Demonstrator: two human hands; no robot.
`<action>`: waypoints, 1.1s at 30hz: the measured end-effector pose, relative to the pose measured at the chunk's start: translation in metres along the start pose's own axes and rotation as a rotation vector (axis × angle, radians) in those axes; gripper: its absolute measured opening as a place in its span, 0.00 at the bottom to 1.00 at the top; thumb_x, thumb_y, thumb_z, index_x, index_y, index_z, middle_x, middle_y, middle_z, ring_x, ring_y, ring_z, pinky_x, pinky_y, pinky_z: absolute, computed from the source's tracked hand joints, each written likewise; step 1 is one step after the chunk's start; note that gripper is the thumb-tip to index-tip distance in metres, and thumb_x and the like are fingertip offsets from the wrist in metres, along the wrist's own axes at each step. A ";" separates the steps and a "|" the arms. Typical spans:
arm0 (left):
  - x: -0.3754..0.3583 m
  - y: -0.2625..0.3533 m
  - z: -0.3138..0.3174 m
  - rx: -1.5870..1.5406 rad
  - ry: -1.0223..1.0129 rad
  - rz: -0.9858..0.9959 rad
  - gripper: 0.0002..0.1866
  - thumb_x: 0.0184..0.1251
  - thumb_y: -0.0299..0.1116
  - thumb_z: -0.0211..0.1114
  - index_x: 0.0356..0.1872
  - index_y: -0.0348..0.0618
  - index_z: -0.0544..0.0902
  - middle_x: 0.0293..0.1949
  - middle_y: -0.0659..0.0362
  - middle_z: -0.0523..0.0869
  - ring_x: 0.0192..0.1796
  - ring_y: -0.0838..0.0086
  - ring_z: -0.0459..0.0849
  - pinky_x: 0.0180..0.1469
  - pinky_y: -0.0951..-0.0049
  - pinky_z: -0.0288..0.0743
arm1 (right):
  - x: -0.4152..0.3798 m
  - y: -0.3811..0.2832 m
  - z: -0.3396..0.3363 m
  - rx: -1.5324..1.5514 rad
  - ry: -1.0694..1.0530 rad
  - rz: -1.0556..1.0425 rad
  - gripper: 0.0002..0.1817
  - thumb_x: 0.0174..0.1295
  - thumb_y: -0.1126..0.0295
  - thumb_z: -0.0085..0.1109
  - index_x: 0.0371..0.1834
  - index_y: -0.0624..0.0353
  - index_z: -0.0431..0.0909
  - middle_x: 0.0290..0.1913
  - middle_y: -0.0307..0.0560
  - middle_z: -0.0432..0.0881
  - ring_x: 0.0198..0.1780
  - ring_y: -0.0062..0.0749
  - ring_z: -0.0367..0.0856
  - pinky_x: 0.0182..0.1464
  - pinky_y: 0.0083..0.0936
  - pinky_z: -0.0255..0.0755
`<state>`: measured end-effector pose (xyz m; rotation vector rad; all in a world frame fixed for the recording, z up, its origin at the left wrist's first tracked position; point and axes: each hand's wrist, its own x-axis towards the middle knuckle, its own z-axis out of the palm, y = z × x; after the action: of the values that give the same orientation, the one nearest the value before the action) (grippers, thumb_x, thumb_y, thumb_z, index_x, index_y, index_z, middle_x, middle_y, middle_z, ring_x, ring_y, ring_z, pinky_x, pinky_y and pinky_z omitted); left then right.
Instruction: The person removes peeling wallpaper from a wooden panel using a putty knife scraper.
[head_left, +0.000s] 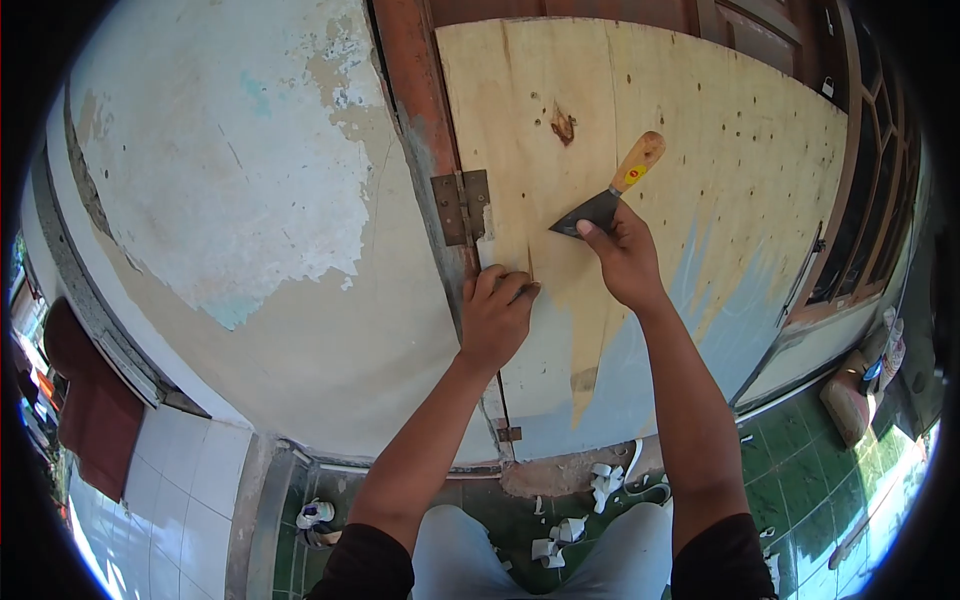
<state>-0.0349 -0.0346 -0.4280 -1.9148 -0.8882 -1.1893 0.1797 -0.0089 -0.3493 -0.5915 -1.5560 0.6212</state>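
Note:
My right hand (625, 255) grips a putty knife (598, 208) by its dark triangular blade, thumb on the near side. The knife's wooden handle with a yellow sticker points up and to the right, and the blade's tip points left toward the plywood door panel (720, 130). My left hand (497, 320) is closed against the panel's left edge, below a rusty hinge (462, 207). Something small and dark shows at its fingertips, too small to make out. Bare wood covers the panel's upper part; pale blue-grey paint (680, 340) remains lower down in jagged streaks.
Left of the door frame (412, 75) is a wall (230, 150) with peeling paint. White scraps (607, 485) lie on the green tiled floor (800, 490) near my knees. A second hinge (510, 434) sits low on the door. A brown board (90, 400) stands far left.

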 end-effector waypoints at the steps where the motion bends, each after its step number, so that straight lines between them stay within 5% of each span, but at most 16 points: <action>1: -0.006 0.003 0.000 -0.019 0.003 -0.030 0.08 0.58 0.28 0.78 0.39 0.52 0.94 0.47 0.70 0.88 0.56 0.65 0.77 0.57 0.58 0.67 | 0.000 -0.001 -0.002 0.046 -0.023 0.027 0.09 0.76 0.73 0.65 0.54 0.63 0.81 0.47 0.42 0.90 0.49 0.23 0.85 0.58 0.26 0.75; 16: -0.096 0.066 -0.002 -0.171 0.005 -0.280 0.09 0.58 0.28 0.81 0.39 0.53 0.95 0.40 0.71 0.90 0.51 0.65 0.78 0.55 0.58 0.65 | -0.034 0.025 -0.011 0.020 0.027 0.067 0.15 0.79 0.75 0.60 0.65 0.63 0.77 0.57 0.41 0.88 0.59 0.23 0.82 0.68 0.27 0.72; 19: -0.111 0.081 -0.004 -0.200 -0.002 -0.321 0.09 0.58 0.28 0.81 0.39 0.54 0.95 0.40 0.72 0.90 0.51 0.65 0.78 0.55 0.59 0.65 | -0.034 0.027 -0.009 0.033 0.078 0.058 0.13 0.76 0.74 0.62 0.61 0.62 0.80 0.51 0.39 0.89 0.52 0.23 0.83 0.63 0.27 0.73; 33: -0.217 0.156 -0.029 -0.313 -0.178 -0.421 0.11 0.59 0.29 0.78 0.43 0.56 0.94 0.39 0.73 0.87 0.53 0.67 0.79 0.55 0.57 0.65 | -0.036 0.030 -0.007 0.049 0.089 0.043 0.15 0.77 0.73 0.63 0.63 0.62 0.80 0.52 0.39 0.89 0.53 0.23 0.82 0.64 0.27 0.72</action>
<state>0.0079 -0.1798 -0.6507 -2.1756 -1.3127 -1.4882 0.1895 -0.0119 -0.3958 -0.6089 -1.4441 0.6545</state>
